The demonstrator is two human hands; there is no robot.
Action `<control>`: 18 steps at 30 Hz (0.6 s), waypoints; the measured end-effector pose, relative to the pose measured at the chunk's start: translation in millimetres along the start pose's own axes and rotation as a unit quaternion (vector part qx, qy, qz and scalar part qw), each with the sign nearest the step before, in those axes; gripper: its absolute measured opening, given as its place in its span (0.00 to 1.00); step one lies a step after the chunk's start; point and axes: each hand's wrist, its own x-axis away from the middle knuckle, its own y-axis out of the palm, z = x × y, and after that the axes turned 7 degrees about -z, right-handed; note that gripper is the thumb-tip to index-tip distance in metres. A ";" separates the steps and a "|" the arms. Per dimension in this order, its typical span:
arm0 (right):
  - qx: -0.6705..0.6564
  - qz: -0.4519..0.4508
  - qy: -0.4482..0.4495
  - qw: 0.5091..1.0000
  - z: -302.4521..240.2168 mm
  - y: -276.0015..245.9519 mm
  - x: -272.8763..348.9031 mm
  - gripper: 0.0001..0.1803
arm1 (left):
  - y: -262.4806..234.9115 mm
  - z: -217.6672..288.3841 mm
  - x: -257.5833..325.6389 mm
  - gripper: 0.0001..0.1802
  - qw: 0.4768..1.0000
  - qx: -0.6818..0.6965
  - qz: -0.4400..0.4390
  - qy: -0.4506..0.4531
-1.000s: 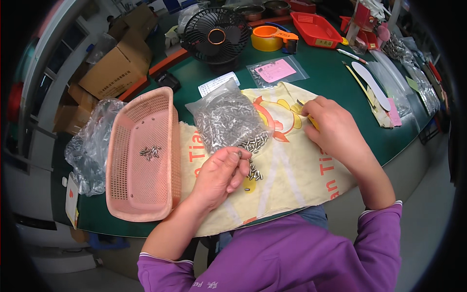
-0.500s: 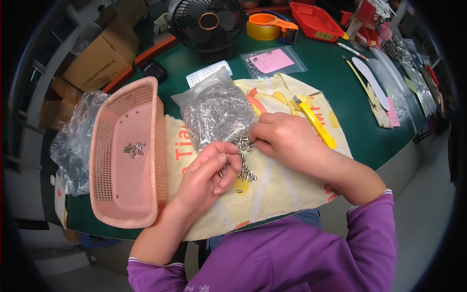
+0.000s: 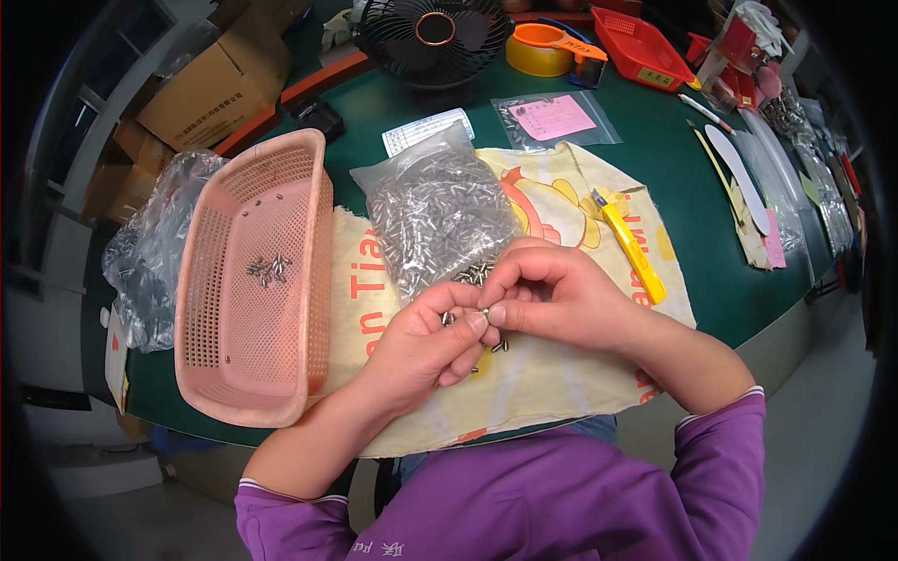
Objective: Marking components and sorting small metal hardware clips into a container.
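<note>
- Over a pale yellow printed cloth [image 3: 552, 388] on a green counter [image 3: 655, 164], a person's two bare hands meet at the fingertips.
- Left hand [image 3: 421, 341]: its fingers are curled, grasping a small metal pin [image 3: 486, 315] near the thumb tip; a second metal pin [image 3: 447, 319] shows against its fingers.
- Right hand [image 3: 561, 294]: thumb and forefinger pinch that first pin from the other side.
- Just behind the hands, partly hidden by them, loose metal pins [image 3: 475, 273] lie beside a clear plastic bag [image 3: 440, 210] full of similar pins.
- To the right, a yellow utility knife [image 3: 632, 251] rests on the cloth.
- To the left stands a pink plastic basket [image 3: 319, 248] with a small cluster of pins [image 3: 269, 270] inside.
- Beyond the bag sits a black fan [image 3: 435, 30].
</note>
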 end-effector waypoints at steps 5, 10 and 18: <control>0.044 0.031 -0.045 0.998 -0.1 1.1 -0.6 0.07 | -1.8 -0.6 0.1 0.07 1.000 -0.017 0.021 0.016; 0.014 0.036 -0.044 0.998 1.2 1.8 0.1 0.08 | -0.9 -0.4 0.0 0.04 0.999 -0.028 0.029 0.023; 0.024 0.032 -0.038 0.998 2.6 -0.4 -0.2 0.08 | -1.4 -2.3 0.1 0.02 0.999 -0.026 0.031 0.025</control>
